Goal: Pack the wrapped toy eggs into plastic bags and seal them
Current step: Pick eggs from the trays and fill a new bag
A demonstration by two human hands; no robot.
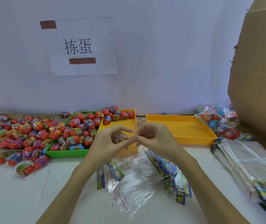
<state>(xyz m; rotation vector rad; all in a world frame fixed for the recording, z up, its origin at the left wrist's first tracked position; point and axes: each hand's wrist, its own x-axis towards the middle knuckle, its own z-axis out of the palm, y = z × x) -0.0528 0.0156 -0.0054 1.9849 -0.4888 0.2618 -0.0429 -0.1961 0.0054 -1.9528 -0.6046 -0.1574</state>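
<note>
Big brown cardboard box (pixel 258 78) fills the right side. On the white table (pixel 15 199), a green plastic tray (pixel 64 152) is piled with red wrapped toy eggs (pixel 80 126); more lie loose to its left. Two yellow perforated trays (pixel 182 128) sit beside it. Both hands are up over the near yellow tray: left hand (pixel 111 141) and right hand (pixel 153 136), fingers curled, pinching the top of a clear plastic bag (pixel 129 159) between them. Spare bags with colourful header strips (pixel 161 167) lie underneath.

Bright, even light, faint shadows, wide-angle bending at edges, slight softness.
</note>
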